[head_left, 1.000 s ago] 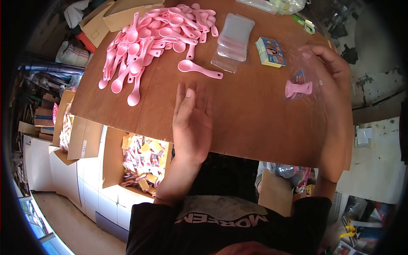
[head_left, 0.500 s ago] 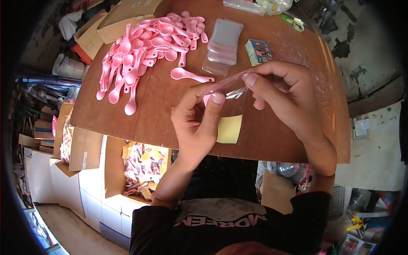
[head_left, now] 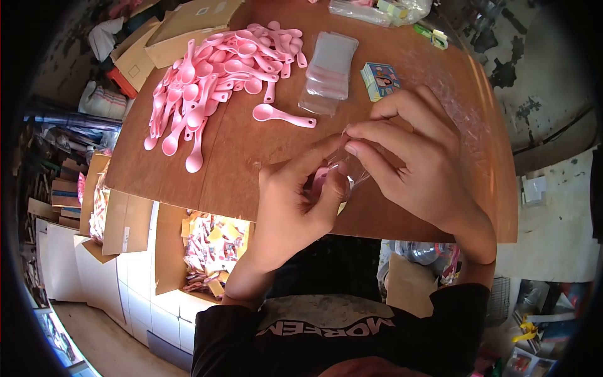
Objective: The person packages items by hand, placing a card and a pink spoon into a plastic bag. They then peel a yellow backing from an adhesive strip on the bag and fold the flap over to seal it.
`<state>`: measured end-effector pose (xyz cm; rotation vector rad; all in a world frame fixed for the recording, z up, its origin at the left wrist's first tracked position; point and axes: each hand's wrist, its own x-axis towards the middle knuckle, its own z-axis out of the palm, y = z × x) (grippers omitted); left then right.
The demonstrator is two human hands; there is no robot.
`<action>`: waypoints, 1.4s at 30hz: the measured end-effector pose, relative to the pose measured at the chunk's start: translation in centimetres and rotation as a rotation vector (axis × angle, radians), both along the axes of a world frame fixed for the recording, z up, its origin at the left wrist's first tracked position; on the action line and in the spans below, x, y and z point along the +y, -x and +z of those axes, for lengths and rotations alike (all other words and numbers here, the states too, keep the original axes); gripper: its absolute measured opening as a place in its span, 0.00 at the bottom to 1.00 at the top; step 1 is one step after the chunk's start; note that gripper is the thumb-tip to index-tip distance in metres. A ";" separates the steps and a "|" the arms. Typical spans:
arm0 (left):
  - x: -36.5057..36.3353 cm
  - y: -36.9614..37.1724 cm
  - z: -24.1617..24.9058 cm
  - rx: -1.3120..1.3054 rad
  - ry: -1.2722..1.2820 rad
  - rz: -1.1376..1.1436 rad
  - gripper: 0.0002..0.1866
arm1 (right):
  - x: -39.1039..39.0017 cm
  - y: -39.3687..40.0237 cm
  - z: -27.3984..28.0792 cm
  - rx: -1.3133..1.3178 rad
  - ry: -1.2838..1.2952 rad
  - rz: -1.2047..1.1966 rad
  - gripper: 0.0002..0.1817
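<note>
Left hand: the left hand (head_left: 295, 201) is held over the near edge of the table (head_left: 402, 125), its thumb and fingers pinched on the bag (head_left: 349, 169) from the left.
Right hand: the right hand (head_left: 411, 157) is closed on the bag from the right, fingertips pressed together at the bag's upper edge and meeting the left hand's fingers.
Bag: a small clear bag is clamped between both hands, just above the table's near edge; something pink is seen inside it, largely hidden by the fingers.
Loose spoon: one pink spoon (head_left: 282, 115) is laid alone on the table, beyond the hands, near the bag stack.
Spoon heap: a heap of spoons (head_left: 213, 69) is spread over the far left part of the table.
Bag stack: a stack of clear bags (head_left: 326, 72) is laid between the heap and the cards.
Cards: a small pack of cards (head_left: 381, 80) is set just beyond the right hand.
Box: an open box (head_left: 210, 242) of filled packets is seen below the table, on the left.
</note>
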<state>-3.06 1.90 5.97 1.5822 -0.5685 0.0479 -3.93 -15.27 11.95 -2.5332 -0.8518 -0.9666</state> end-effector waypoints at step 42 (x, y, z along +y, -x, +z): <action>-1.1 -1.1 -2.1 0.127 0.491 -0.064 0.10 | -4.4 -1.0 -1.4 0.607 -0.422 0.229 0.16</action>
